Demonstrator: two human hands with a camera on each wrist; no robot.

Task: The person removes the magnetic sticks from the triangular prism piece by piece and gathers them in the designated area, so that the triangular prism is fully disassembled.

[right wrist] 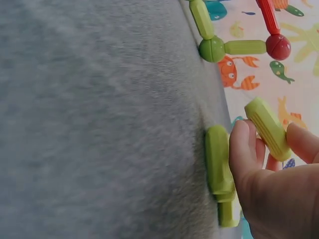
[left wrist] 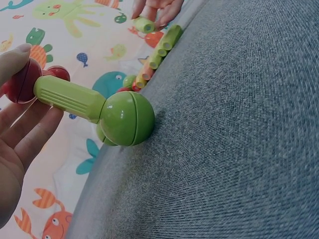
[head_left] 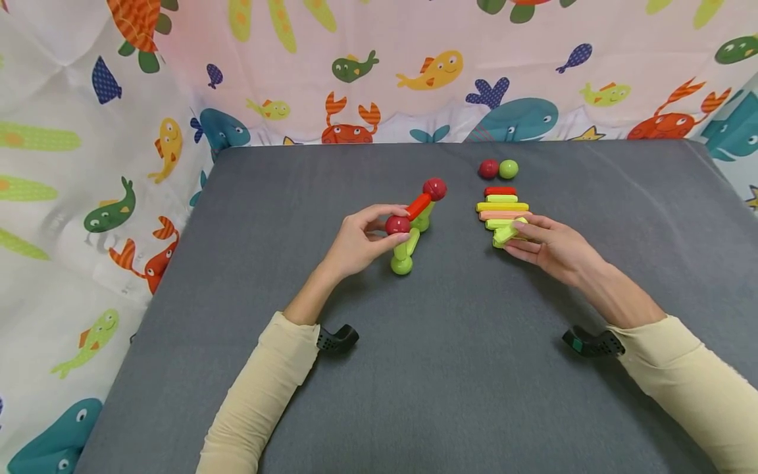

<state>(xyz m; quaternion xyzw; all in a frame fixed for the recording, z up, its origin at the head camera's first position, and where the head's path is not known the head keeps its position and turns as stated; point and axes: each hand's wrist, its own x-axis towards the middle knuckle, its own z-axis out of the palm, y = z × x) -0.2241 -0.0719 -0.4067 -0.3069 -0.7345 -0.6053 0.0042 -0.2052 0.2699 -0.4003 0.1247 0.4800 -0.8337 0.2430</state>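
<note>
My left hand grips a red ball between thumb and fingers. That ball is an upper corner of an upright frame of sticks and balls. The frame has a red stick on top, a second red ball at the far corner, and light green sticks running down to green balls at the bottom. With thumb and fingertips, my right hand pinches a loose light green stick. It is held above the near end of a row of sticks, where another green stick lies.
Beyond the right hand lie red, green, yellow and pink sticks side by side. Behind them sit a loose red ball and a loose green ball. The grey table meets a sea-animal curtain at its back and left.
</note>
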